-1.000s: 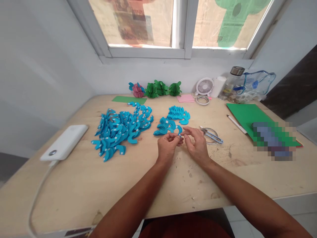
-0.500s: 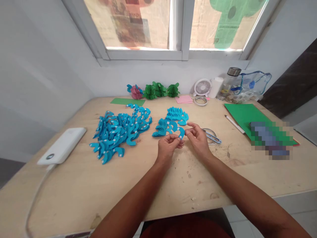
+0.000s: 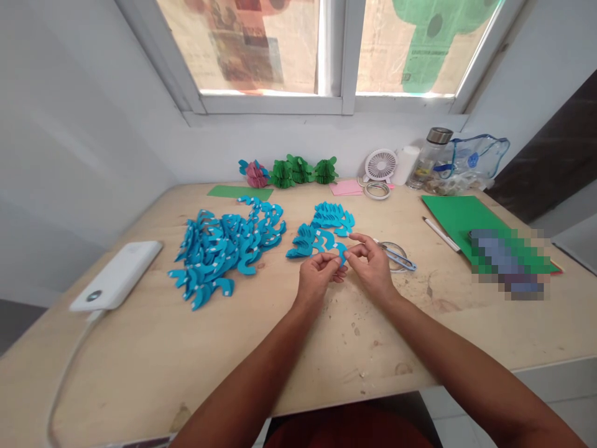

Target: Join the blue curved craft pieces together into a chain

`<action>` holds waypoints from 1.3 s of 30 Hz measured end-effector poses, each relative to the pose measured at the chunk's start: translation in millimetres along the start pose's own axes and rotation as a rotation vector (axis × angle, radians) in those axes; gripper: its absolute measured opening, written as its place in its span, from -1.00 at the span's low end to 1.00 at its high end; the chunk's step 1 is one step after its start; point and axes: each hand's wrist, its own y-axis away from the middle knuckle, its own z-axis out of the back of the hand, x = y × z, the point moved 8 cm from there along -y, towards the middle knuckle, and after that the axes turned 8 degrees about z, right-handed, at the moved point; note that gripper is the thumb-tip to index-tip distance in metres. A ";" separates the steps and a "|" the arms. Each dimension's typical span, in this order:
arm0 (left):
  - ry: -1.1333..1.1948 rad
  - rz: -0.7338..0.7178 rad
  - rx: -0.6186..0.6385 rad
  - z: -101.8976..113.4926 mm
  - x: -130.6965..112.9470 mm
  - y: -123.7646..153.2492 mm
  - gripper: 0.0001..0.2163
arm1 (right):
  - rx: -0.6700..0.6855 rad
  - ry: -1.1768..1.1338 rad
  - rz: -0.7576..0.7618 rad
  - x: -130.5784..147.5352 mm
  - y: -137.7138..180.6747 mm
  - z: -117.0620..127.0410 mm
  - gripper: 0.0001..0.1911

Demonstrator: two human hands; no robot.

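Note:
My left hand [image 3: 317,278] and my right hand [image 3: 373,264] meet over the middle of the wooden table [image 3: 298,336], both pinched on one small curved blue paper piece [image 3: 342,252]. Just beyond the fingers lie two small stacks of the same blue pieces [image 3: 321,231]. A large loose pile of blue paper pieces with white tabs [image 3: 224,249] spreads out to the left. Small scissors [image 3: 396,255] lie right beside my right hand.
A white power bank [image 3: 116,275] with a cable sits at the left. Green paper sheets [image 3: 466,221] and a pen [image 3: 438,233] lie at the right. Along the back wall stand folded paper ornaments [image 3: 298,171], a small fan [image 3: 381,165], tape rolls [image 3: 377,188], a bottle [image 3: 429,157].
My right hand has drawn in closer to the left one, its fingers closing onto the blue piece. The view shifted slightly; the piles have not moved.

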 end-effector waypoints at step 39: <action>0.124 0.005 -0.077 13.3 -3.5 -5.4 -0.61 | 0.087 0.398 0.341 33.2 8.1 -10.2 -0.60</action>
